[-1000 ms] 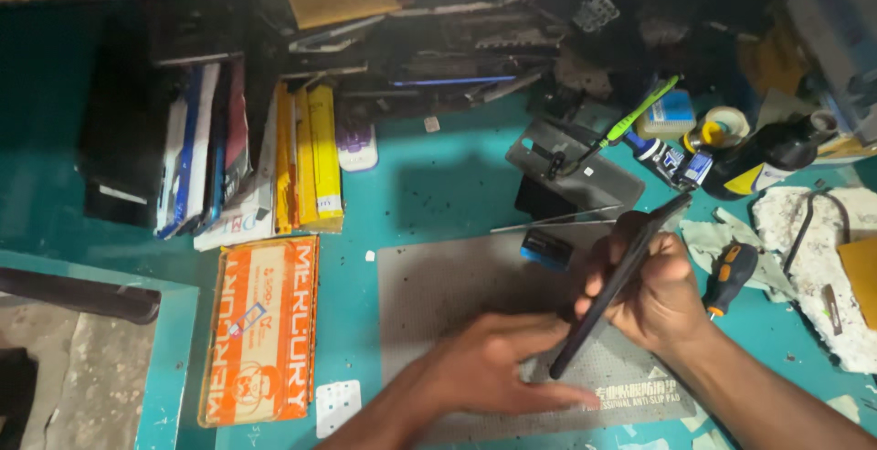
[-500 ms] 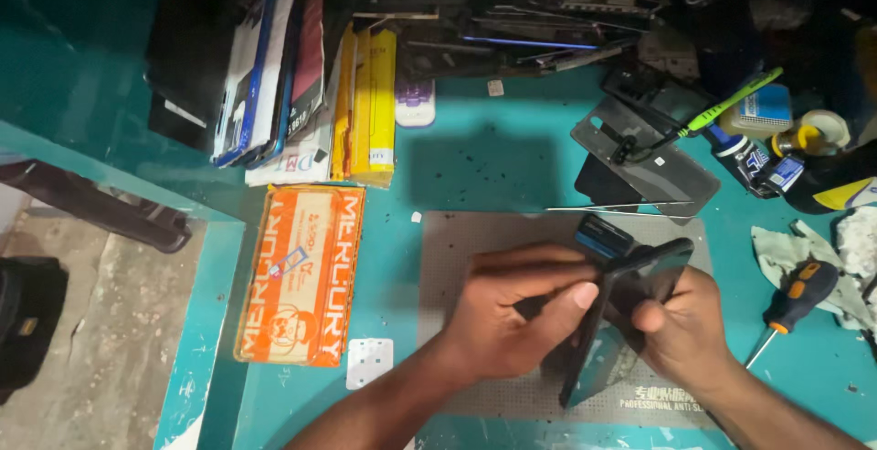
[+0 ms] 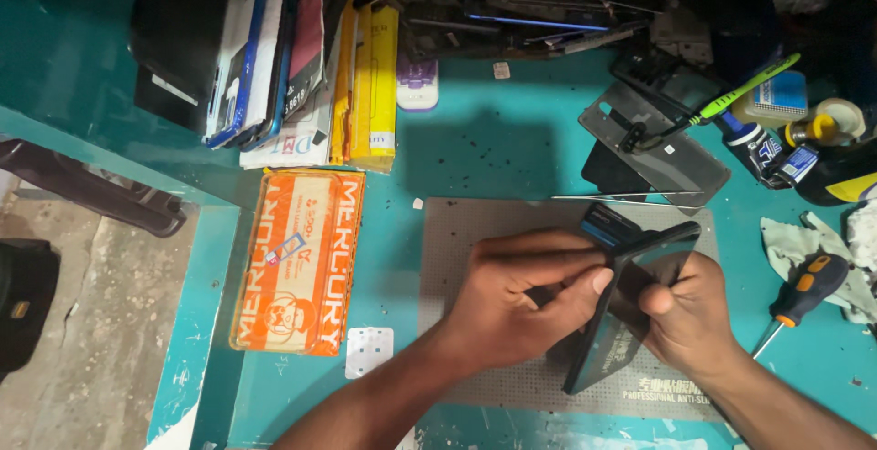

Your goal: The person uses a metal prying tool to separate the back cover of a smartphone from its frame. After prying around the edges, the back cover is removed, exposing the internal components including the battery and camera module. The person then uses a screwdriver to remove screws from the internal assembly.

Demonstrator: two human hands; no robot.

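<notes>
Gripping a dark smartphone (image 3: 630, 308) on edge, both hands meet just right of centre in the lower half of the frame. The left hand (image 3: 521, 299) curls over the phone's left side, its fingers pressed together and the thumb tip pushing against the upper edge. The right hand (image 3: 690, 313) is closed round the phone from the right, thumb bent against the face. The phone stands tilted above a grey work mat (image 3: 457, 322) that covers the middle of the teal table (image 3: 484, 153), its lower end touching the mat or nearly so; which one cannot be told.

An orange packet (image 3: 297, 263) lies flat on the table left of the mat, with a small white card (image 3: 369, 351) just below its lower right corner. In the upper left of the frame, a row of flat boxes and cases (image 3: 301, 57) stands on edge, blue, white, dark red and yellow, leaning together against the back.

At the upper right, a grey metal plate (image 3: 662, 148) lies beside a green-handled tool (image 3: 744, 94), and small glue bottles (image 3: 776, 153) cluster near the right edge. What the bottles hold is not visible. An orange-and-black screwdriver (image 3: 799, 295) rests on a pale cloth (image 3: 795, 240) at the right, well apart from the hands. Thin tweezers (image 3: 621, 197) lie along the mat's top edge.
</notes>
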